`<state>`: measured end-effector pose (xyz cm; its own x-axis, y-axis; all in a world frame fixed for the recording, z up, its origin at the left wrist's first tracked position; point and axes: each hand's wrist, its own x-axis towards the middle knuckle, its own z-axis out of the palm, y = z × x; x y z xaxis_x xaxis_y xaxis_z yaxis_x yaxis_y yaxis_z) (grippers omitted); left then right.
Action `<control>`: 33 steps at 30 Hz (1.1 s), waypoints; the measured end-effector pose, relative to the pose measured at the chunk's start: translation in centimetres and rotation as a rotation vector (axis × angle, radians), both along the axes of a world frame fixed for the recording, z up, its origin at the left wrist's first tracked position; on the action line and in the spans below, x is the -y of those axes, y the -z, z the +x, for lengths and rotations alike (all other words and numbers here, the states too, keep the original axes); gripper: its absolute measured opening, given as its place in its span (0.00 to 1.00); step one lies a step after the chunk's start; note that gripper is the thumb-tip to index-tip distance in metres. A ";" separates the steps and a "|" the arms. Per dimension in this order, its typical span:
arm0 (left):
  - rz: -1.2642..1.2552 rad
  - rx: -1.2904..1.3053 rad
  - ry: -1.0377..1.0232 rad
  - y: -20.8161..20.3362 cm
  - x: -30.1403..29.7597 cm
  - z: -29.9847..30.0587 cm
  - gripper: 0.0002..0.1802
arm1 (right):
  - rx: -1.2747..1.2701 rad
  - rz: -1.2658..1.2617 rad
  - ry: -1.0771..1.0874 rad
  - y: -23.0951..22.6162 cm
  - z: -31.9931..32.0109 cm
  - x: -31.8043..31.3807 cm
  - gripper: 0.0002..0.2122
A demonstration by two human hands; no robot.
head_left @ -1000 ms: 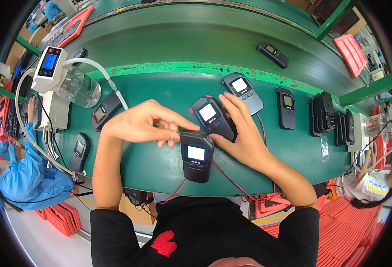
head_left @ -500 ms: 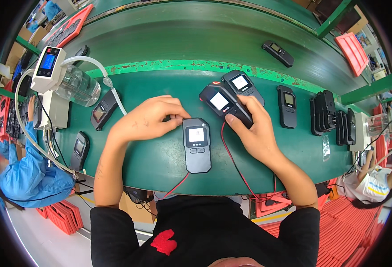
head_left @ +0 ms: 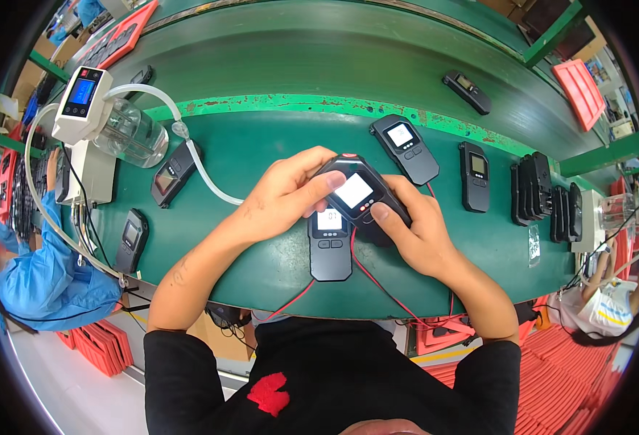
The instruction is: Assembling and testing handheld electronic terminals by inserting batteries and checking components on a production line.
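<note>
Both hands hold a black handheld meter (head_left: 354,190) with a glowing white screen and a row of small indicator lights. My left hand (head_left: 287,192) grips its left side, thumb near the top of the screen. My right hand (head_left: 422,235) wraps the lower right, its thumb by the buttons below the screen. Directly under it on the bench lies a second lit meter (head_left: 331,261), its upper end partly covered. Beyond my right hand a third lit meter (head_left: 406,148) rests tilted. Red cables (head_left: 377,284) run from the meters to the bench's front edge.
At left stand a white device with a blue display (head_left: 82,93), a water jar (head_left: 132,134) and a clear hose (head_left: 214,190). Unlit meters (head_left: 474,176) lie around; more stand stacked (head_left: 531,190) at right. A co-worker in blue (head_left: 66,275) sits at left.
My left hand has left the lying meter and moved right onto the held one. My right hand has brought that meter left and nearer, over the lying meter.
</note>
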<state>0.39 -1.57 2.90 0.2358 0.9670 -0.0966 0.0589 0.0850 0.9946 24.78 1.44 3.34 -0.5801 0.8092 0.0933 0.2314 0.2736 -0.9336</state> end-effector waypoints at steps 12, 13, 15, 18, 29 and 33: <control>-0.120 0.158 -0.115 -0.7 0.2 0.8 0.15 | -0.030 -0.476 -0.055 1.9 1.4 -2.1 0.32; -0.134 0.180 -0.105 -0.7 0.0 0.6 0.15 | -0.035 -0.516 -0.032 1.9 1.1 -2.2 0.34; -0.148 0.201 -0.099 -0.6 -0.3 0.1 0.14 | -0.044 -0.597 0.010 1.8 0.7 -2.3 0.39; -0.195 0.217 -0.017 -0.1 -0.9 -1.3 0.16 | -0.099 -0.615 0.050 2.2 0.7 -2.7 0.35; -0.066 0.488 -0.426 -1.4 -1.5 -0.5 0.24 | 0.032 -0.288 0.020 2.2 -0.1 -1.6 0.14; 0.013 0.232 -0.334 -0.4 -1.2 -0.4 0.24 | 0.065 -0.017 -0.032 2.7 -0.2 -0.9 0.12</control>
